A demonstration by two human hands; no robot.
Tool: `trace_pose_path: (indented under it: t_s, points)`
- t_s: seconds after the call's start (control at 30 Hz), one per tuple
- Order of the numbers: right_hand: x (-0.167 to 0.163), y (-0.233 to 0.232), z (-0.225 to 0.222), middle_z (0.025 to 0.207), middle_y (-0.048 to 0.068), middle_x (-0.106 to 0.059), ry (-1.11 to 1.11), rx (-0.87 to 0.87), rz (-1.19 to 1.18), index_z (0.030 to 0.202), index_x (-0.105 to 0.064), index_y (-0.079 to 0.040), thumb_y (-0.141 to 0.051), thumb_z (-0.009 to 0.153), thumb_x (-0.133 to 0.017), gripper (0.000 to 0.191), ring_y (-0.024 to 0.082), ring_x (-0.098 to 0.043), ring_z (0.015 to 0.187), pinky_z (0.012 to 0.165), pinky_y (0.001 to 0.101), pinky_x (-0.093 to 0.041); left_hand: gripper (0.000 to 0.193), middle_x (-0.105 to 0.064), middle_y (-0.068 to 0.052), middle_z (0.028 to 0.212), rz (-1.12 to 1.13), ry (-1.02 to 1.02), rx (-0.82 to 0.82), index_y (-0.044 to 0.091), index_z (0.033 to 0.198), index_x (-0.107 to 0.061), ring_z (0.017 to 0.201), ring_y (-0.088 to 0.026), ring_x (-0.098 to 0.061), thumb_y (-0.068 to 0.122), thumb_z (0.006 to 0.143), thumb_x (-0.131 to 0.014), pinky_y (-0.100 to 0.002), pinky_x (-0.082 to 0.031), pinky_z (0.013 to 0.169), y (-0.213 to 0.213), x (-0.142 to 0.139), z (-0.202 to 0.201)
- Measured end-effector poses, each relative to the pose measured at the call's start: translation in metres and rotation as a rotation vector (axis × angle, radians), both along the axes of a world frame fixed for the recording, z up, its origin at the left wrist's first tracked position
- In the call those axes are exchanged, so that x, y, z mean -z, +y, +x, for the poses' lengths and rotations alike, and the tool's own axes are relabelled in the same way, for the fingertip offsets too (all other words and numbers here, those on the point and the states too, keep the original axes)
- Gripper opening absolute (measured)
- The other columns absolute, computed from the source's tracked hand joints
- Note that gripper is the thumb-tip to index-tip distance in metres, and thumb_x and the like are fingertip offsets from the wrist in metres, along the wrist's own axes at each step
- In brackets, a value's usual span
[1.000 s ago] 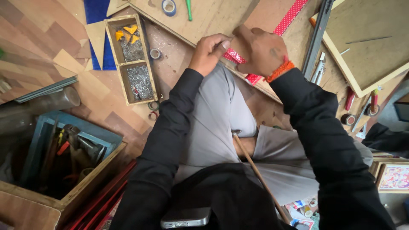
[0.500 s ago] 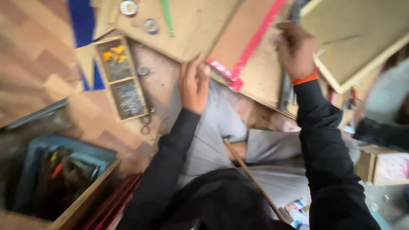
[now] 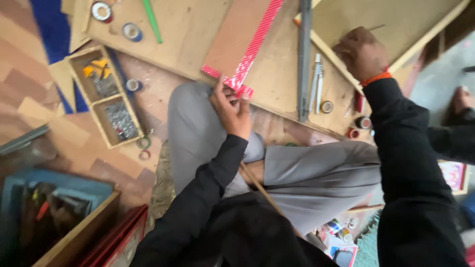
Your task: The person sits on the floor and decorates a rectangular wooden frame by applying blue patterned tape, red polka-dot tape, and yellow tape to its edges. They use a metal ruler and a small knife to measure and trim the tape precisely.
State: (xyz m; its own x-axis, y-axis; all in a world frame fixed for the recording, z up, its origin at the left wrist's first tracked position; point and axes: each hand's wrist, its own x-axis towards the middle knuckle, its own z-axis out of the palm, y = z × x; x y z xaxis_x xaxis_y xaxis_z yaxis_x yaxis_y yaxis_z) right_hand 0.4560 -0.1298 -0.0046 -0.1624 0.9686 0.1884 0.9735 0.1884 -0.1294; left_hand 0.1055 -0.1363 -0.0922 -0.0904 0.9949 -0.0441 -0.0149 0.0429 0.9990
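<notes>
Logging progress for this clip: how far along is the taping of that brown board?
Done: a red patterned tape strip already runs along the brown board's right edge. In hand: the left hand presses the tape at the near corner, where it looks bunched; the right hand rests on the wooden frame, holding nothing visible. Left: the board's near edge is only partly covered, and its left edge looks bare.

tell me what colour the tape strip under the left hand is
Red and white pattern, on the tape strip by the left hand; head view.

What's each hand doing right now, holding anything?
Left hand: fingers pressed on the near end of the red patterned tape at the board's edge; not gripping.
Right hand: curled closed by the wooden frame; what it holds cannot be told.
</notes>
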Motion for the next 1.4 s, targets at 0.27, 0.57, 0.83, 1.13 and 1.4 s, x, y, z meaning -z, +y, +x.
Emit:
trace_pose_path:
  t_s: [0.27, 0.57, 0.83, 1.13, 1.4]
  points:
    - [0.011, -0.008, -0.001, 0.102, 0.010, -0.064, -0.211, 0.062, 0.053, 0.099, -0.066, -0.008, -0.009, 0.102, -0.073, 0.008, 0.030, -0.065, 0.097, 0.082, 0.0422, -0.053, 0.083, -0.058, -0.002, 0.101, -0.073, -0.218, 0.210, 0.014, 0.162, -0.029, 0.087, -0.010, -0.061, 0.012, 0.094, -0.075, -0.027, -0.058, 0.080, 0.008, -0.012, -0.024]
    - [-0.025, 0.020, -0.160, 0.109, 0.014, -0.070, 0.385, -0.475, -0.008, 0.114, -0.067, 0.001, 0.003, 0.089, -0.068, 0.025, 0.034, -0.066, 0.098, 0.084, 0.0424, -0.055, 0.094, -0.063, -0.004, 0.109, -0.095, -0.326, 0.282, 0.014, 0.167, -0.017, 0.088, -0.011, -0.063, 0.004, 0.093, -0.074, -0.029, -0.059, 0.082, 0.011, -0.018, -0.030]
    - [-0.050, 0.048, -0.215, 0.102, 0.009, -0.066, 0.060, -0.612, -0.068, 0.109, -0.071, -0.003, -0.012, 0.083, -0.067, 0.027, 0.027, -0.067, 0.098, 0.079, 0.0381, -0.056, 0.099, -0.060, -0.003, 0.093, -0.114, -0.285, 0.293, 0.016, 0.168, -0.015, 0.084, -0.012, -0.064, -0.002, 0.089, -0.071, -0.030, -0.061, 0.079, 0.012, -0.014, -0.031]
    - [-0.058, 0.048, -0.207, 0.110, 0.007, -0.068, 0.098, -0.564, 0.000, 0.115, -0.069, -0.008, -0.010, 0.082, -0.063, 0.034, 0.027, -0.068, 0.102, 0.084, 0.0378, -0.056, 0.099, -0.064, -0.004, 0.097, -0.139, -0.241, 0.280, 0.017, 0.166, -0.016, 0.083, -0.012, -0.066, -0.001, 0.089, -0.076, -0.030, -0.063, 0.077, 0.012, -0.011, -0.032]
    - [-0.038, 0.048, -0.198, 0.102, 0.010, -0.071, -0.006, -0.512, -0.064, 0.110, -0.069, -0.007, -0.010, 0.091, -0.066, 0.019, 0.029, -0.070, 0.096, 0.079, 0.0417, -0.055, 0.120, -0.067, -0.003, 0.086, -0.058, -0.163, 0.350, 0.018, 0.168, -0.002, 0.078, -0.012, -0.064, 0.003, 0.081, -0.084, -0.029, -0.059, 0.077, 0.009, -0.020, -0.035]
